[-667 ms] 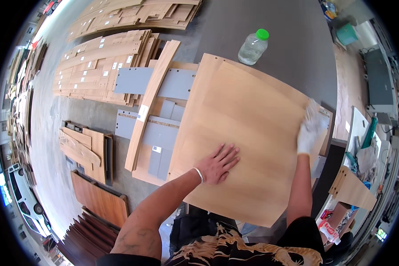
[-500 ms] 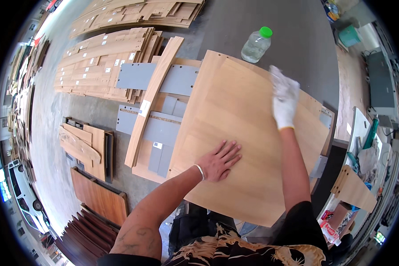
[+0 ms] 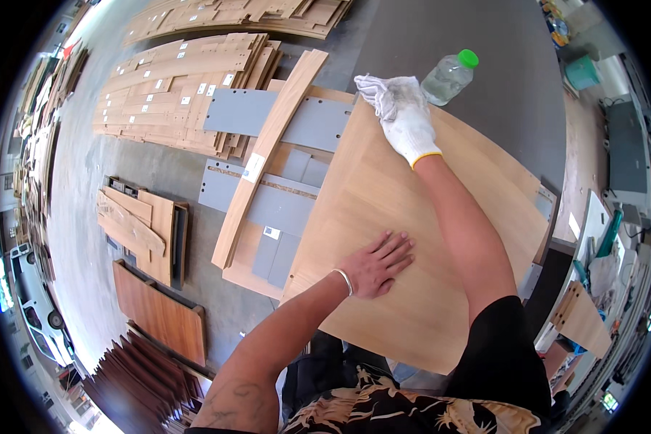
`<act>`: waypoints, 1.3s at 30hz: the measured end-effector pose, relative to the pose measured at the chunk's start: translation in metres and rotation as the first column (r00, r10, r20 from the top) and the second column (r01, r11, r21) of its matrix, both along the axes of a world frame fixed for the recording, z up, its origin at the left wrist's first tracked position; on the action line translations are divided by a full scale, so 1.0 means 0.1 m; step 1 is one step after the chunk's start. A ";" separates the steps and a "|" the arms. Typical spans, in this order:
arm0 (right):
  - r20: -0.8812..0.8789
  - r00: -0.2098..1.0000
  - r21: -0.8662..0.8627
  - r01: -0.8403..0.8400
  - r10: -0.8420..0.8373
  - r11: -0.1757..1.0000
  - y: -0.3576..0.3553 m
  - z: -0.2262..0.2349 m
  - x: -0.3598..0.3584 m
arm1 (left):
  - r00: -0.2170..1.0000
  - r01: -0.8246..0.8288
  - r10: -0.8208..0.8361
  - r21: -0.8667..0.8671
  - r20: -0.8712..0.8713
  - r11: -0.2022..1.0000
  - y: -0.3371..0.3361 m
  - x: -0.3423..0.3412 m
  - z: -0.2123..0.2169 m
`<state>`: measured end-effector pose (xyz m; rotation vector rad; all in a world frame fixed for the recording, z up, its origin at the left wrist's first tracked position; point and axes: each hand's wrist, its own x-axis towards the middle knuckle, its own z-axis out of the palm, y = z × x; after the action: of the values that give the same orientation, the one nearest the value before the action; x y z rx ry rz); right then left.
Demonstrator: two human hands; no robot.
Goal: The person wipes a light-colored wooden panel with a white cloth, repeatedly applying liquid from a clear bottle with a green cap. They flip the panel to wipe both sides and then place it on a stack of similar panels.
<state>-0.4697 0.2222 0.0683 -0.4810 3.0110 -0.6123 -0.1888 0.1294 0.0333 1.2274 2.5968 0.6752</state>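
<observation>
A large light wood panel (image 3: 441,289) lies tilted over a stack of grey and wood boards. My left hand (image 3: 376,264), bare with a thin bracelet at the wrist, rests flat on the panel near its front left, fingers spread. My right hand (image 3: 406,124) wears a white work glove and reaches to the panel's far corner. It presses a bunched white cloth (image 3: 378,90) against the panel's far edge.
A clear plastic bottle with a green cap (image 3: 448,74) lies on the dark table just beyond the panel. A long wood strip (image 3: 267,155) lies slanted over grey boards (image 3: 282,210). Stacks of wood panels (image 3: 173,90) cover the floor at left; brown panels (image 3: 155,311) lie nearer.
My gloved right hand has swept from the panel's right edge across to its far corner. My left hand has stayed flat in the same spot.
</observation>
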 end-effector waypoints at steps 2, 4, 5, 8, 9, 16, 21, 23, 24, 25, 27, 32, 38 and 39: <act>0.002 0.991 -0.051 -0.137 0.137 0.989 -0.33 0.35 0.36 | 0.999 -0.031 0.032 -0.038 0.033 0.999 -0.15 0.09 -0.05; -0.275 0.946 -0.044 -0.191 0.172 0.981 -0.31 0.18 0.41 | 0.999 -0.028 0.028 0.001 0.023 1.000 -0.14 0.03 -0.02; -0.524 0.843 -0.009 -0.149 0.123 0.989 -0.16 -0.18 0.35 | 1.000 -0.019 0.018 0.029 0.022 0.999 -0.07 0.00 -0.01; -0.305 0.950 -0.166 -0.127 0.072 0.978 -0.23 0.00 0.04 | 0.999 -0.005 0.005 0.018 0.032 1.000 -0.09 0.01 -0.03; -0.128 0.989 -0.366 -0.112 0.069 0.924 -0.24 0.04 -0.05 | 0.999 -0.009 0.008 0.021 0.035 1.000 -0.08 0.00 -0.04; -0.206 0.977 -0.200 -0.104 0.061 0.974 -0.13 -0.09 0.16 | 0.999 -0.023 0.022 0.026 0.041 0.999 -0.11 0.03 -0.04; -0.312 0.949 0.048 -0.023 0.036 0.999 -0.06 -0.31 0.08 | 0.999 -0.021 0.020 0.030 0.036 0.999 -0.12 0.01 -0.05; -0.318 0.943 0.013 -0.101 0.100 0.995 -0.05 -0.29 0.23 | 0.999 -0.024 0.024 0.005 0.048 1.000 -0.12 0.06 -0.05; -0.240 0.959 -0.003 -0.156 0.151 0.988 -0.11 -0.17 0.29 | 0.998 -0.037 0.037 -0.011 0.049 0.999 -0.14 0.10 -0.07; -0.168 0.967 -0.005 -0.193 0.190 0.981 -0.09 0.02 0.35 | 0.999 -0.029 0.029 -0.009 0.036 1.000 -0.13 0.05 -0.04; -0.111 0.993 0.165 0.069 -0.051 0.984 -0.12 -0.08 0.03 | 1.000 -0.008 0.008 0.011 0.015 1.000 -0.07 -0.02 -0.03; 0.345 0.864 -0.866 0.142 0.367 0.480 -0.41 0.06 0.82 | 0.999 -0.046 0.044 0.084 0.022 0.995 -0.16 0.04 -0.06; -0.271 0.705 -0.151 -0.704 0.656 0.694 -0.10 -0.15 1.90 | 0.977 -0.197 0.176 0.181 0.122 0.964 -0.12 0.08 -0.04; -0.258 0.738 -0.118 -0.665 0.624 0.737 -0.09 -0.24 1.83 | 0.979 -0.134 0.113 0.116 0.172 0.984 -0.12 0.08 -0.10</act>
<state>-0.2865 0.2132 0.0442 -1.6068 2.6425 -0.8316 -0.1812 0.1172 0.0234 1.0012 2.5410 0.9377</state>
